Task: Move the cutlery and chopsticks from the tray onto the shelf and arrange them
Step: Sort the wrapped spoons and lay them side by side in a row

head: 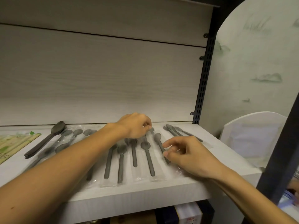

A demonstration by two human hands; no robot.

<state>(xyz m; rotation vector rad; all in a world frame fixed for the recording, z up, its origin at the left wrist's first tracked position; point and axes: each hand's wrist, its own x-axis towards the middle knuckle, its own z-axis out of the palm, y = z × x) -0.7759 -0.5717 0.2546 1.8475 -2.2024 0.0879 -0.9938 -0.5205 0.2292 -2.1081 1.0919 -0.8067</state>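
Note:
Several grey plastic spoons in clear wrappers [147,156] lie side by side on the white shelf [145,189]. My left hand [135,125] reaches over them with its fingers curled, pinching the far end of a wrapped spoon [152,130]. My right hand [186,156] is low at the right of the row, thumb and fingertips pinching the wrapper of the rightmost spoon [159,142]. Unwrapped dark spoons [47,139] lie stacked at the left. Packs of chopsticks [14,143] sit at the far left edge. Dark knives [179,132] lie at the back right.
The shelf's wood-look back panel [100,78] rises behind the cutlery. A black slotted upright [203,81] stands at the right end. A white curved panel [252,126] is beyond it, and a dark post [279,152] crosses the right foreground. Boxes [187,214] sit below the shelf.

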